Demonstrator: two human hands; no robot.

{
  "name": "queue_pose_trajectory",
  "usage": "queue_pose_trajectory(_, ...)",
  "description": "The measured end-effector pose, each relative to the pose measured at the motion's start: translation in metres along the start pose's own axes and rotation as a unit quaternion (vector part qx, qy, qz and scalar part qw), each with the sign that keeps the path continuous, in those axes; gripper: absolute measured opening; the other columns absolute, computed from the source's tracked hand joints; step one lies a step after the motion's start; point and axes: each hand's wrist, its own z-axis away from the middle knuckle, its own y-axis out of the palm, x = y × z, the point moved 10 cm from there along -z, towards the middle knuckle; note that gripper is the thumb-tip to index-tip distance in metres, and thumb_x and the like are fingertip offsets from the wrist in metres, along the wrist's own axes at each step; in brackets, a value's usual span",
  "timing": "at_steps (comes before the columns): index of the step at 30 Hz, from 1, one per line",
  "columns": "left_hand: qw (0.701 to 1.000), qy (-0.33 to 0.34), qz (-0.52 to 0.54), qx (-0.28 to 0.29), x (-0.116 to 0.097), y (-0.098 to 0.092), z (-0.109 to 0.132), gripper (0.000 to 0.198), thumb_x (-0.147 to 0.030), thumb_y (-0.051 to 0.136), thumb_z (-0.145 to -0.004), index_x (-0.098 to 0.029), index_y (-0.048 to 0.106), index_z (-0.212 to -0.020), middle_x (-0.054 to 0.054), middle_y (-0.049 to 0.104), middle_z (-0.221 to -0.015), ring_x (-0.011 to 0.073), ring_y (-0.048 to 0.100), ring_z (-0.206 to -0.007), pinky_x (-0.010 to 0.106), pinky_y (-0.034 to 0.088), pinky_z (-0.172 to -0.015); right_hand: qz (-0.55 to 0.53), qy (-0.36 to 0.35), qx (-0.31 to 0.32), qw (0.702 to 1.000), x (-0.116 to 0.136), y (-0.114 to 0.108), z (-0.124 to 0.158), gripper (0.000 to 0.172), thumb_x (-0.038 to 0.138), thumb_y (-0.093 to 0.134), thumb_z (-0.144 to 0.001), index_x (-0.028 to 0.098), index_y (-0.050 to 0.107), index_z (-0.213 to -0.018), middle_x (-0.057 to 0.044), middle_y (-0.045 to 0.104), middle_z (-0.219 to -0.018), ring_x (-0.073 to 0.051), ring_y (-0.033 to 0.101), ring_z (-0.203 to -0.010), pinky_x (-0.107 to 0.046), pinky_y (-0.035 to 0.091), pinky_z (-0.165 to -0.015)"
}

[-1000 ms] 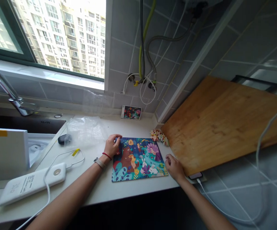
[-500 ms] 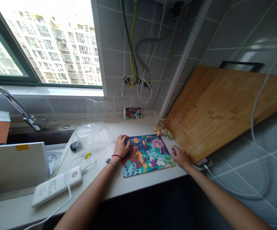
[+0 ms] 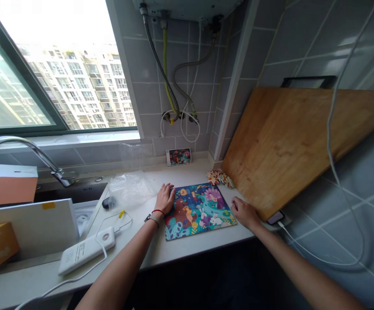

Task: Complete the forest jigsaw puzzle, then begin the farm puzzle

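Note:
A colourful puzzle picture point(image 3: 201, 212) with rabbits, a bear and plants lies flat on the white counter. My left hand point(image 3: 165, 199) rests at its upper left edge, palm down, fingers extended and somewhat apart. At the right edge, my right hand point(image 3: 242, 211) lies on the counter with its fingers curled in; no object shows in it. Behind the picture's upper right corner is a heap of puzzle pieces point(image 3: 221, 178). A small printed picture card point(image 3: 178, 157) leans against the back wall.
Left of the picture are clear plastic bags point(image 3: 130, 188), a white power bank point(image 3: 86, 250) with a cable, and a sink point(image 3: 73, 189) with boxes. A large wooden board point(image 3: 297, 142) leans at the right, a phone point(image 3: 275, 218) beneath it.
The view has tilted up and turned slightly left, showing more of the heater and the boxes. The fingers of my left hand look a little straighter. My right hand and the picture have stayed put.

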Motion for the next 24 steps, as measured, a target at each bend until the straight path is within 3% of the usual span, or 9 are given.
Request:
queue_pose_trajectory(8, 0.999, -0.002, -0.021, 0.035, 0.003, 0.009, -0.004, 0.065, -0.059, 0.045, -0.101, -0.021, 0.045, -0.154, 0.018, 0.030, -0.168, 0.0356, 0.032, -0.155, 0.057, 0.032, -0.123, -0.006, -0.016, -0.004, 1.000, 0.000, 0.001, 0.004, 0.016, 0.017, 0.046, -0.096, 0.020, 0.062, -0.096, -0.006, 0.073, -0.094, -0.018, 0.062, -0.076, -0.028, 0.031, -0.065)
queue_pose_trajectory(15, 0.996, -0.062, -0.027, -0.063, 0.018, -0.013, -0.002, 0.061, -0.058, 0.031, -0.103, -0.016, 0.057, -0.139, 0.019, 0.043, -0.160, 0.0331, 0.039, -0.152, 0.055, 0.032, -0.124, -0.029, -0.060, -0.025, 0.997, 0.002, 0.000, 0.006, 0.014, 0.018, 0.049, -0.097, 0.021, 0.061, -0.096, -0.005, 0.073, -0.094, -0.018, 0.066, -0.079, -0.028, 0.034, -0.066)
queue_pose_trajectory(24, 0.991, -0.102, -0.043, -0.071, 0.019, -0.021, 0.000, 0.068, -0.067, 0.030, -0.098, -0.016, 0.061, -0.130, 0.019, 0.057, -0.148, 0.0322, 0.051, -0.141, 0.052, 0.038, -0.121, -0.142, -0.087, -0.016, 0.986, -0.003, 0.000, 0.007, 0.015, 0.023, 0.052, -0.097, 0.023, 0.067, -0.098, -0.006, 0.074, -0.094, -0.020, 0.067, -0.080, -0.029, 0.042, -0.070)
